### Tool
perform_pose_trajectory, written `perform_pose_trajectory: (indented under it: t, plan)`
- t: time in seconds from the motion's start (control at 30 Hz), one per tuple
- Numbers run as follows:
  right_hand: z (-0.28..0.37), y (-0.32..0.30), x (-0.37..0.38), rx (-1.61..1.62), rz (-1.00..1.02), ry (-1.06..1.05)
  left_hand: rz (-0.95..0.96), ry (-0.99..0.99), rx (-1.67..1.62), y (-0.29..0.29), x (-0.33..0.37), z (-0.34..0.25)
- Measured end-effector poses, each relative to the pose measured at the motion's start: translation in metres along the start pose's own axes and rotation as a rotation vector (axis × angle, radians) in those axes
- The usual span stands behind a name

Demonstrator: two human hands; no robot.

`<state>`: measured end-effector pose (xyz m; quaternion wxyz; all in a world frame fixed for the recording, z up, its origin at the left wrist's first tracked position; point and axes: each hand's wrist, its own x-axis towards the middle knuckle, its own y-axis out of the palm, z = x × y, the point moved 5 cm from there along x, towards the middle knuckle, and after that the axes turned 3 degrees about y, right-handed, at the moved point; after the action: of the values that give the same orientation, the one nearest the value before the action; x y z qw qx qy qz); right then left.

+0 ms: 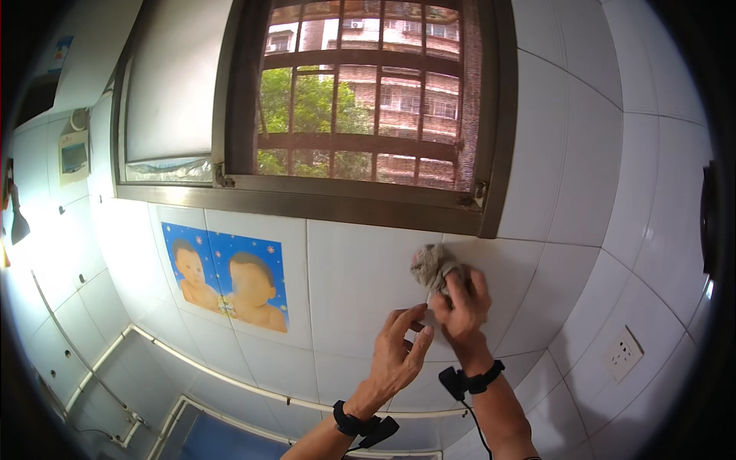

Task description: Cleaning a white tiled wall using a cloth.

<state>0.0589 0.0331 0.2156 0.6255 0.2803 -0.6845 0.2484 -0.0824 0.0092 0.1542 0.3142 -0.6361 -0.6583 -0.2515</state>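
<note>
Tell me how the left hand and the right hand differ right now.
The right hand grips a grey rag against the white wall tile; the left hand holds nothing. The right sits higher, fingers closed; the left's fingers are spread. Both wear black wrist straps.

White tiled wall point(360, 268) with a blue picture sticker point(230, 274), wall socket point(622, 353) and grey cloth point(434, 264) against it

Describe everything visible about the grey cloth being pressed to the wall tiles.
The grey cloth is a small, crumpled wad, fuzzy and worn-looking, with a faint pinkish patch at its upper left. It sits against the white wall tile just below the window frame. The right hand grips its lower part, fingers closed over it, so only the top bunch shows. The left hand is open just below, not touching it.
</note>
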Motion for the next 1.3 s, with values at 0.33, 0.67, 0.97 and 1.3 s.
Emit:
perform_pose_trajectory:
  t: [0.33,0.67,0.97,1.3]
  plan:
    - [0.018,0.032,0.046,-0.058,0.083,-0.133,-0.019,-0.077,-0.088,0.001,-0.028,0.015]
    - [0.03,0.04,0.066,-0.084,0.114,-0.246,-0.095,-0.172,-0.097,-0.007,-0.041,0.03]
    - [0.055,0.06,-0.008,0.108,0.433,-0.421,-0.125,-0.218,-0.083,0.005,-0.057,0.052]
    - [0.043,0.057,0.06,0.048,0.126,-0.36,-0.17,-0.272,-0.138,0.012,-0.071,0.053]
